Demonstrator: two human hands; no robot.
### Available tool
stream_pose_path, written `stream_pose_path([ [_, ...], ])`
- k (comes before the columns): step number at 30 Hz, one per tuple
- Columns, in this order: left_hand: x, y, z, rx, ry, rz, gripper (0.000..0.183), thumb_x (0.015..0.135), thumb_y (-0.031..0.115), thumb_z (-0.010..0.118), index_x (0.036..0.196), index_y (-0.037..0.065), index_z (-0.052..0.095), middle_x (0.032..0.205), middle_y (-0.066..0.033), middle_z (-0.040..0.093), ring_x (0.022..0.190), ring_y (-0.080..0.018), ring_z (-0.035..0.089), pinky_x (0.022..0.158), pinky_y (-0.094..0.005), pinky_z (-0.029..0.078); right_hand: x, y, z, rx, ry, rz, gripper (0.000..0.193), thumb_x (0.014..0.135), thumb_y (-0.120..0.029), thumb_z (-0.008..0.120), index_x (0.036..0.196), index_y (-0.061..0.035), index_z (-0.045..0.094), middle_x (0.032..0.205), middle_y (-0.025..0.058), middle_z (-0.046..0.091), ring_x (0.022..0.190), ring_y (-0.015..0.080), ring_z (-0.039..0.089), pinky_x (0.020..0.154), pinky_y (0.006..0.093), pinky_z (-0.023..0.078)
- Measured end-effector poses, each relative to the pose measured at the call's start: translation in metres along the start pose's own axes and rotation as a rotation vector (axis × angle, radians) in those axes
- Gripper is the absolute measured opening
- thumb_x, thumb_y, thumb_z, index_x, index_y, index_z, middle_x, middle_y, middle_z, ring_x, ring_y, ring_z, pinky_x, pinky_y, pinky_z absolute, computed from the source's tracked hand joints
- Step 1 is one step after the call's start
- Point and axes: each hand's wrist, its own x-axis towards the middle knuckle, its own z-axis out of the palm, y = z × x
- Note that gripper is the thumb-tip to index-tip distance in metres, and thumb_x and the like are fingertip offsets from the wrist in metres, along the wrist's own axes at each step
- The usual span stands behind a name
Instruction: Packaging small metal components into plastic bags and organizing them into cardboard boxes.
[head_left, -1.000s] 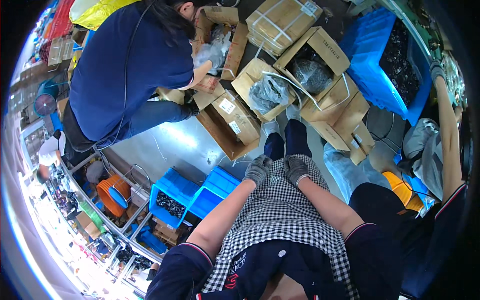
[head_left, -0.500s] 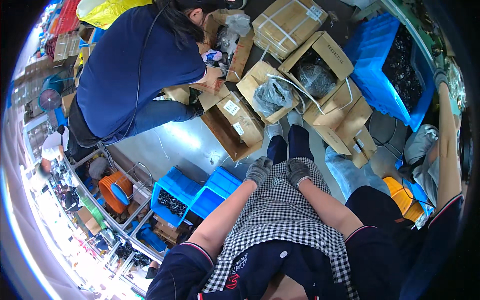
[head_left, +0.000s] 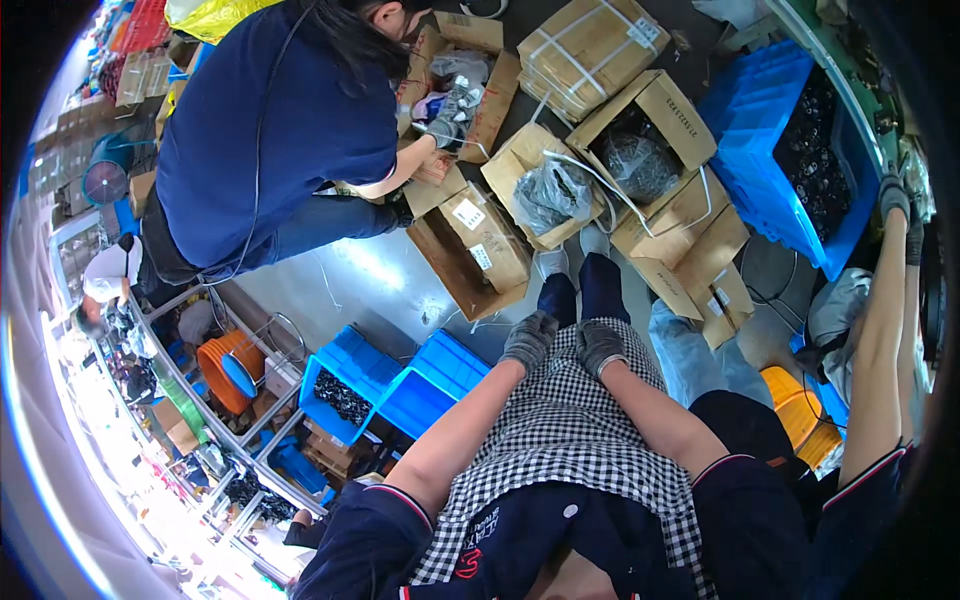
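My left hand (head_left: pixel 530 341), in a grey knit glove, rests on the upper part of my black-and-white checked apron (head_left: pixel 560 430). Its fingers are curled in, and I see nothing held in them. Close beside it, my right hand (head_left: pixel 600 347), gloved the same way, lies on the apron with its fingers also curled and no object showing. Both palms are hidden. Beyond my shoes stands an open carton (head_left: pixel 549 193) with a grey plastic bag (head_left: pixel 552 196) in it. An open, tipped carton (head_left: pixel 470 250) lies ahead of my left hand.
Blue bins (head_left: pixel 345 385) stand at my left, one with small black parts. A co-worker (head_left: pixel 275 140) bends over a carton (head_left: pixel 492 110) at the far left. Another person's arm (head_left: pixel 880 330) reaches along the right, near a large blue crate (head_left: pixel 760 135) of dark parts.
My hands stay on the apron. The far-left co-worker's gloved hand has come into view over the carton. At the right, the other person's second gloved hand now shows. The view has shifted slightly.
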Motion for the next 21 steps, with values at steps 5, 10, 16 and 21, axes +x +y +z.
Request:
stream_pose_path([
  [5, 0.000, -0.006, -0.002, 0.017, -0.008, -0.036, 0.013, 0.075, 0.017, 0.060, 0.080, 0.007, 0.056, 0.076, -0.0156, 0.061, 0.071, -0.0305, 0.059, 0.063, -0.0359, 0.047, 0.000, -0.002, -0.004, -0.026, 0.002, -0.014, 0.023, 0.080, -0.027, 0.047, 0.084, -0.0068, 0.057, 0.082, 0.0159, 0.060, 0.078, 0.0317, 0.057, 0.070, 0.0420, 0.045],
  [10, 0.001, -0.008, -0.001, 0.002, -0.018, -0.044, 0.015, 0.075, 0.019, 0.060, 0.082, 0.006, 0.056, 0.077, -0.0155, 0.061, 0.073, -0.0316, 0.058, 0.065, -0.0376, 0.046, 0.000, -0.003, -0.006, -0.023, 0.017, -0.031, 0.024, 0.080, -0.028, 0.046, 0.085, -0.0073, 0.057, 0.082, 0.0159, 0.060, 0.078, 0.0321, 0.057, 0.070, 0.0427, 0.045],
  [16, 0.003, -0.002, -0.002, -0.017, -0.048, -0.062, 0.017, 0.075, 0.021, 0.059, 0.085, 0.007, 0.057, 0.079, -0.0157, 0.061, 0.076, -0.0319, 0.058, 0.068, -0.0379, 0.046, 0.000, -0.007, -0.011, -0.010, 0.007, -0.031, 0.023, 0.080, -0.028, 0.047, 0.085, -0.0081, 0.056, 0.082, 0.0161, 0.060, 0.078, 0.0317, 0.058, 0.069, 0.0432, 0.045],
  [21, 0.008, 0.012, 0.002, -0.013, -0.091, -0.066, 0.018, 0.075, 0.021, 0.059, 0.088, 0.008, 0.057, 0.082, -0.0167, 0.061, 0.079, -0.0309, 0.058, 0.070, -0.0367, 0.046, -0.003, 0.003, -0.020, -0.020, -0.015, 0.029, 0.024, 0.080, -0.030, 0.047, 0.085, -0.0083, 0.055, 0.082, 0.0160, 0.060, 0.078, 0.0317, 0.058, 0.070, 0.0428, 0.045],
])
